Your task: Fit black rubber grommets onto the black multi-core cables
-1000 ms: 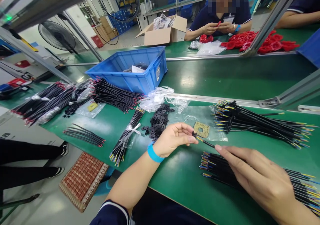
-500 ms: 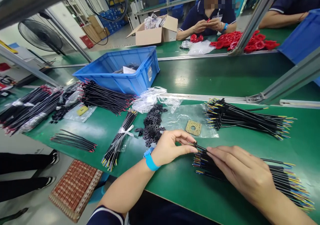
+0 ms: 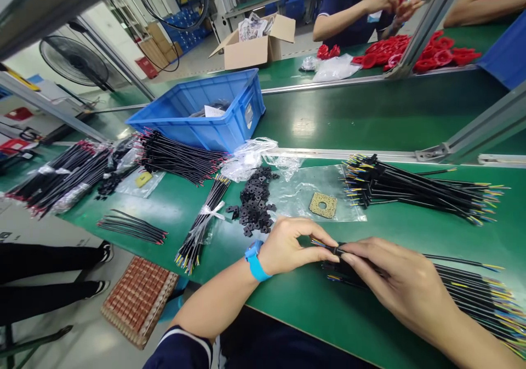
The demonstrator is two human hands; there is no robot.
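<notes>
My left hand [image 3: 293, 244], with a blue watch [image 3: 255, 260] on its wrist, pinches a small black piece near the coloured wire ends of a black cable. Close against it, my right hand [image 3: 394, 276] grips the same cable [image 3: 344, 248] between thumb and fingers. Under and beside my right hand lies a row of black cables [image 3: 464, 289] with coloured wire ends. Small black pieces [image 3: 255, 199] form a pile left of a yellowish square pad [image 3: 322, 205] with a round hole, which rests on a clear plastic bag [image 3: 287, 191].
Another cable pile [image 3: 419, 185] lies behind my right hand. A tied bundle [image 3: 203, 221] and a blue bin [image 3: 197, 111] are to the left. Metal frame posts [image 3: 489, 120] cross the bench. Across it, a person [image 3: 353, 16] works near red parts [image 3: 386, 51].
My left thumb and fingers have moved right along the cable, and both hands' fingertips are now closer together. The view has shifted slightly. The person across has raised their hands.
</notes>
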